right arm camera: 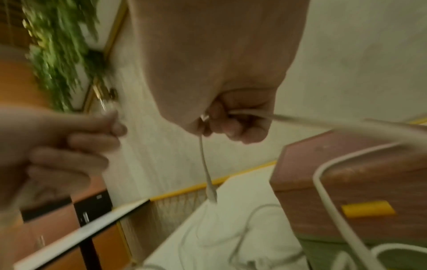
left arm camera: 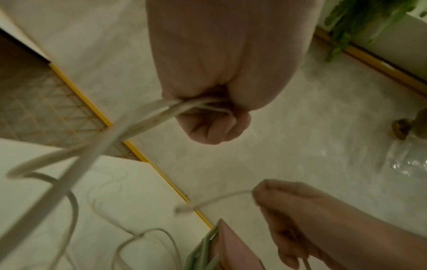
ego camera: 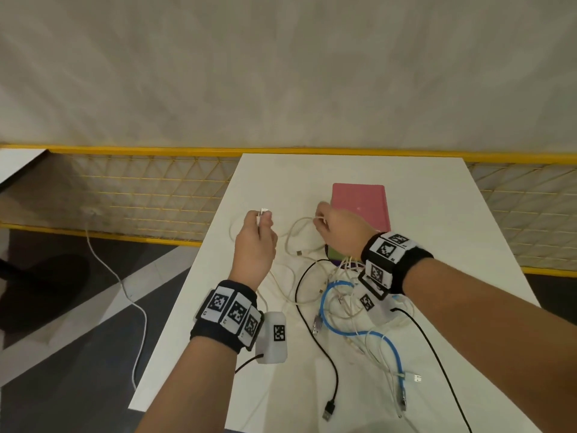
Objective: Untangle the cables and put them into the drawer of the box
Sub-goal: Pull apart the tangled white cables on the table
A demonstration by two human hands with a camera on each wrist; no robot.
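Note:
Both hands are raised over the white table (ego camera: 437, 239), each gripping white cable. My left hand (ego camera: 260, 226) pinches a white cable's plug end (ego camera: 264, 210); in the left wrist view its fist (left arm camera: 212, 126) closes on doubled white strands (left arm camera: 148, 117). My right hand (ego camera: 327, 223) grips another stretch of white cable (ego camera: 299, 223) in front of the pink box (ego camera: 360, 204); in the right wrist view a short plug end (right arm camera: 211, 193) hangs from that fist (right arm camera: 231, 124). A tangle of white, blue (ego camera: 343, 326) and black (ego camera: 324, 354) cables lies near my right wrist. A green drawer (ego camera: 335, 254) juts out under the box.
A yellow mesh fence (ego camera: 140, 195) runs behind the table. One white cable (ego camera: 125, 292) trails over the floor at left. A black USB plug (ego camera: 328, 409) lies near the front edge. The box front carries a yellow tab (right arm camera: 367, 211). Green plants (right arm camera: 62, 54) hang on the wall.

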